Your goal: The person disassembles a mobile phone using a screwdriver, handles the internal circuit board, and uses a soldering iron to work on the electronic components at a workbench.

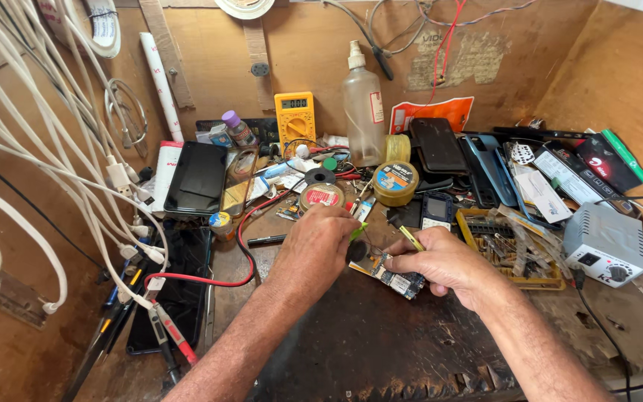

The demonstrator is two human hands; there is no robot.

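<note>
- A small circuit board (392,274) lies on the dark, scarred workbench (381,342), and both hands meet over it.
- The left hand (320,240) sits at the board's left end, fingers curled narrow around a small dark object that is hard to make out; a green-tipped tool (358,231) pokes out past the knuckles.
- The right hand (448,260) rests on the board's right end, fingertips pinched on a thin yellow tool (411,238) angled down toward the board.
- Behind the board stand a yellow multimeter (295,117), a clear plastic bottle (362,104) and round tins (395,182).
- Left of the board lies a black phone (197,179), with white cables (76,171) hanging beyond it.
- Right of the board sits a grey soldering station (604,243).
</note>
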